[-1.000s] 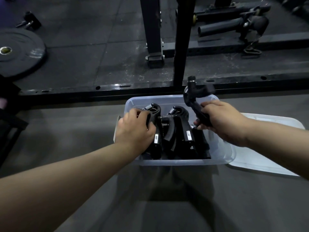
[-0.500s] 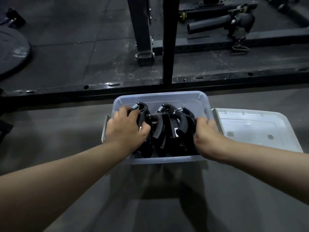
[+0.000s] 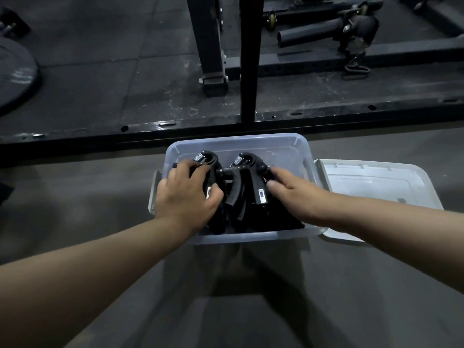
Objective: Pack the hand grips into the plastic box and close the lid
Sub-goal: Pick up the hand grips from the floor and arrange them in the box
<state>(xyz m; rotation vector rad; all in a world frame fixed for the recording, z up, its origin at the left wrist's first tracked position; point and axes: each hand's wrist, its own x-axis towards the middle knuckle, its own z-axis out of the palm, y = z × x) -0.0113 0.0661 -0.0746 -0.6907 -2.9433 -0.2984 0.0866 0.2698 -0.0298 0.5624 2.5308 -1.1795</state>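
A clear plastic box [image 3: 296, 146] stands on the grey floor with several black hand grips [image 3: 241, 187] packed inside, their springs at the far end. My left hand [image 3: 188, 194] lies over the leftmost grip, fingers curled round it. Flatter, my right hand [image 3: 293, 189] has its fingers on the rightmost grip, pressing it against the others. The box's lid [image 3: 371, 182] lies flat on the floor just right of the box, partly under my right forearm.
A black rack frame with an upright post [image 3: 248, 59] runs across the floor just beyond the box. A weight plate [image 3: 15, 74] lies at far left. A barbell sleeve attachment [image 3: 326, 33] sits at the back right. Grey floor stretches in front of the box.
My right hand brought a grip down from above the box and set it in at the right side; it now rests on that grip. My left hand stayed on the left grip.
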